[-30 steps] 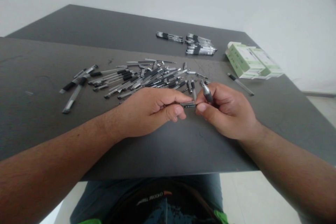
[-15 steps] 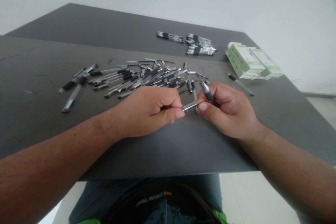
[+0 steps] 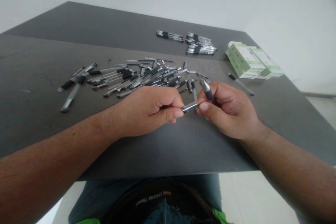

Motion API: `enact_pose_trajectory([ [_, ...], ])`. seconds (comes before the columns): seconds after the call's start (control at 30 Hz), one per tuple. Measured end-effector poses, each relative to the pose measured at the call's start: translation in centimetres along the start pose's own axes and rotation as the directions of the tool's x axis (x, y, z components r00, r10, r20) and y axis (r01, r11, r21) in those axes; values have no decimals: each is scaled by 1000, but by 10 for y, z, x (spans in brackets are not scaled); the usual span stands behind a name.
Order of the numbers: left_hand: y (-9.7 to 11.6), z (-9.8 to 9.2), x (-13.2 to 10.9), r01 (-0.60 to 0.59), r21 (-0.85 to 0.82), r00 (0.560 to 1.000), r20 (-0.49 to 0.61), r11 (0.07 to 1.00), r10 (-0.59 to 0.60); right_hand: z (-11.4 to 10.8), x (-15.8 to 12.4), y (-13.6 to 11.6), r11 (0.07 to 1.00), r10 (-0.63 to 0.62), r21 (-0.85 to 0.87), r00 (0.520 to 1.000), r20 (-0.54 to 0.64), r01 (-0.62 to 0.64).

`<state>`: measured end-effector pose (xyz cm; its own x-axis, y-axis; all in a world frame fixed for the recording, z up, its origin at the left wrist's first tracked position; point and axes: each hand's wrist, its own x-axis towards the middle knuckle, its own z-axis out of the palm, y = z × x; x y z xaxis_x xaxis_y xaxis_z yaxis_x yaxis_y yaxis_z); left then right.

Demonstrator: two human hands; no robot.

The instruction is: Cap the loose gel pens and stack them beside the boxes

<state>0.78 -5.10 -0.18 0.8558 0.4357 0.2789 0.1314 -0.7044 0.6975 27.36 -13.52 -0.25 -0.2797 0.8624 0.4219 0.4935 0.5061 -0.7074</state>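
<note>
My left hand (image 3: 154, 110) is closed, thumb and forefinger pinching one end of a short clear-and-dark pen cap (image 3: 190, 107). The cap's other end meets the thumb and fingertip of my right hand (image 3: 228, 110). That same hand is closed round a pen (image 3: 208, 90) whose dark grip and silvery tip stick up past the forefinger; the rest of it is hidden in the palm. Just behind both hands spreads a loose heap of pen parts (image 3: 152, 75), with caps, barrels and thin refills mixed together.
Bundled pens (image 3: 201, 49) lie at the back, with a smaller bundle (image 3: 169, 36) to their left. Green-and-white boxes (image 3: 246, 61) rest near the right edge of the dark table (image 3: 168, 157). One capless pen (image 3: 240, 84) lies before them. Several pens (image 3: 73, 94) sit apart at left.
Slightly more of the pen cap shows between my hands, and it looks turned a little. Both hands otherwise keep nearly the same place and grip.
</note>
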Motion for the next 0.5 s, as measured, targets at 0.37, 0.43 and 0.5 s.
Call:
enact_pose_trajectory([
  [0.37,4,-2,0,-24,50,1000,18,998,23,1,0,0,1000,-11,6,1000,-11,11],
  [0.43,4,-1,0,-16,56,1000,8,998,15,1,0,0,1000,-9,1,1000,-7,9],
  [0.5,4,0,-1,-1,72,1000,-2,997,1,1,0,0,1000,-10,-13,1000,-9,10],
])
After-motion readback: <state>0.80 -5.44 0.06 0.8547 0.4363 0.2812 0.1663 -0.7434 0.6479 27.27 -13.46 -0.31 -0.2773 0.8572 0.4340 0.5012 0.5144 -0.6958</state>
